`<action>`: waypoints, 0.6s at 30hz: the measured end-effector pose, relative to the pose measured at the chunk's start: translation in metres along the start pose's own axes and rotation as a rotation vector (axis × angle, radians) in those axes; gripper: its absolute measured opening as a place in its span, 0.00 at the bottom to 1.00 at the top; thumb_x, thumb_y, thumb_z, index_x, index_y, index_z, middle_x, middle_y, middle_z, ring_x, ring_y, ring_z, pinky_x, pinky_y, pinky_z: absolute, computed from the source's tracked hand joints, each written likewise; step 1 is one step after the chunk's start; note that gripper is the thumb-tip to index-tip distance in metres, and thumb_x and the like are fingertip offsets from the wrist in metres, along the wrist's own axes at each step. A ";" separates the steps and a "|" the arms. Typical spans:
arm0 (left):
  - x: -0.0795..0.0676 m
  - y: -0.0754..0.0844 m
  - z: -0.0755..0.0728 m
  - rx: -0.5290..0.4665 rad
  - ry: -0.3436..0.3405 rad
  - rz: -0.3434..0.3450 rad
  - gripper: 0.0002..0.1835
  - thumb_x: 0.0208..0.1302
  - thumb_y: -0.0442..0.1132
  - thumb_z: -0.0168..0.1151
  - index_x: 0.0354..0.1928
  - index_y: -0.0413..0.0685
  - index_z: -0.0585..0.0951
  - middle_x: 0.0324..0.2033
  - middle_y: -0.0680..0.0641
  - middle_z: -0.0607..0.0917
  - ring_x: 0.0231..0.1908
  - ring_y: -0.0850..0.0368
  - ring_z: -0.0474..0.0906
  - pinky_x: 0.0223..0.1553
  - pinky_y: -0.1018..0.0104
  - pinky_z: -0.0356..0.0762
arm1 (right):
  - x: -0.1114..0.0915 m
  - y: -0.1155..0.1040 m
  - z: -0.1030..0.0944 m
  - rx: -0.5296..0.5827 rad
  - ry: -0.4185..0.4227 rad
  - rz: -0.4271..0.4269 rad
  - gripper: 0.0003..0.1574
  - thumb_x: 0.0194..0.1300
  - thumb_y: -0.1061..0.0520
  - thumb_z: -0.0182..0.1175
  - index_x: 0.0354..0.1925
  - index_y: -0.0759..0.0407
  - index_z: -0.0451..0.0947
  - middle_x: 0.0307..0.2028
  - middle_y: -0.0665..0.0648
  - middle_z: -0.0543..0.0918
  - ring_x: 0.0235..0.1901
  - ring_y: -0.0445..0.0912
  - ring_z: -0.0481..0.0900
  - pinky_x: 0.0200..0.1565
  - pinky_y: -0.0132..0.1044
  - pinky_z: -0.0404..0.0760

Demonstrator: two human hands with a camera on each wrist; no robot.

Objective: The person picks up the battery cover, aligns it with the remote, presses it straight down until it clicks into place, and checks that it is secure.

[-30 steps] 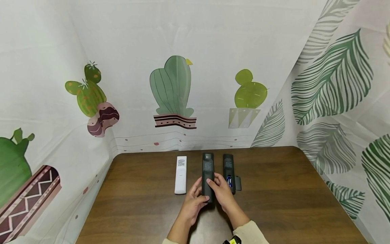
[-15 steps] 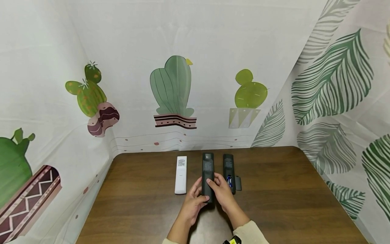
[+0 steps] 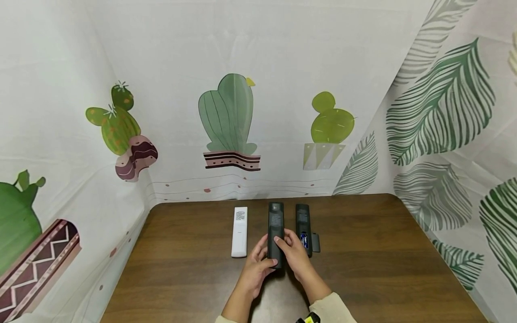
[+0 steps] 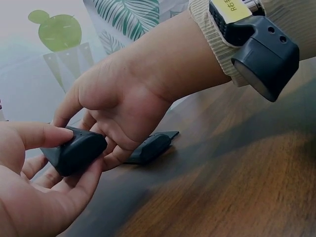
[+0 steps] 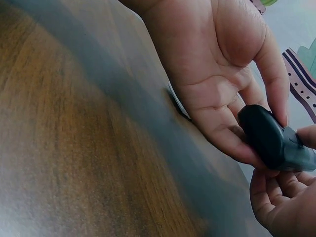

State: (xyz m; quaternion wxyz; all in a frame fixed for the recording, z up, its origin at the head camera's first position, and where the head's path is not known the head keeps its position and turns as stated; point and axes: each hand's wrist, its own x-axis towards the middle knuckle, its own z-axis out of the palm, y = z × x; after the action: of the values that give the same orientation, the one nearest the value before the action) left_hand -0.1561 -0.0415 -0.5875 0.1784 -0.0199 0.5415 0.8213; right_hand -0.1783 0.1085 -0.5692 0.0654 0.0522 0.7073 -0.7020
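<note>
Both hands hold a black remote control [image 3: 276, 224], its back with a printed label facing up. My left hand [image 3: 255, 271] grips its near end, thumb on top and fingers underneath. From the right side, my right hand [image 3: 296, 258] holds it with the thumb pressed on the back. The left wrist view shows the remote's blunt near end between the hands. Right of it on the table lies a second black remote control [image 3: 302, 217], back up, with blue batteries [image 3: 304, 240] in its uncovered compartment. Its dark battery cover [image 3: 316, 242] lies beside it.
A white remote control [image 3: 239, 233], back up, lies on the brown wooden table [image 3: 181, 269] left of the hands. Printed cloth [image 3: 282, 54] with cacti and leaves hangs behind and along both sides. A camera [image 4: 269, 57] is strapped to the right wrist.
</note>
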 end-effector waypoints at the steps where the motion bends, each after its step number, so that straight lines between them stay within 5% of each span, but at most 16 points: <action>1: 0.000 0.000 0.000 0.001 0.000 0.001 0.45 0.59 0.26 0.62 0.78 0.57 0.61 0.61 0.45 0.79 0.48 0.54 0.82 0.45 0.62 0.80 | 0.000 0.000 0.000 0.000 -0.001 -0.003 0.34 0.72 0.48 0.60 0.69 0.61 0.66 0.52 0.63 0.84 0.44 0.47 0.82 0.49 0.36 0.78; 9: 0.001 0.001 0.001 0.004 0.006 0.007 0.45 0.59 0.26 0.63 0.78 0.56 0.60 0.62 0.44 0.79 0.50 0.54 0.81 0.47 0.62 0.79 | -0.002 0.000 -0.002 -0.015 -0.007 0.001 0.37 0.73 0.48 0.59 0.72 0.61 0.64 0.57 0.64 0.83 0.48 0.49 0.82 0.53 0.40 0.79; 18: 0.003 0.001 0.000 0.005 0.012 0.018 0.46 0.60 0.27 0.63 0.79 0.56 0.57 0.63 0.44 0.78 0.50 0.56 0.81 0.48 0.63 0.78 | -0.006 0.001 -0.004 -0.060 0.004 0.004 0.37 0.73 0.49 0.58 0.74 0.58 0.63 0.63 0.64 0.78 0.61 0.55 0.76 0.65 0.55 0.73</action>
State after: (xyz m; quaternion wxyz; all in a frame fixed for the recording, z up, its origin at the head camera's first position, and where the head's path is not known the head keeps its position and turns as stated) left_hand -0.1594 -0.0409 -0.5869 0.1677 -0.0193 0.5447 0.8214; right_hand -0.1723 0.1126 -0.5688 0.0667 0.0529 0.7280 -0.6803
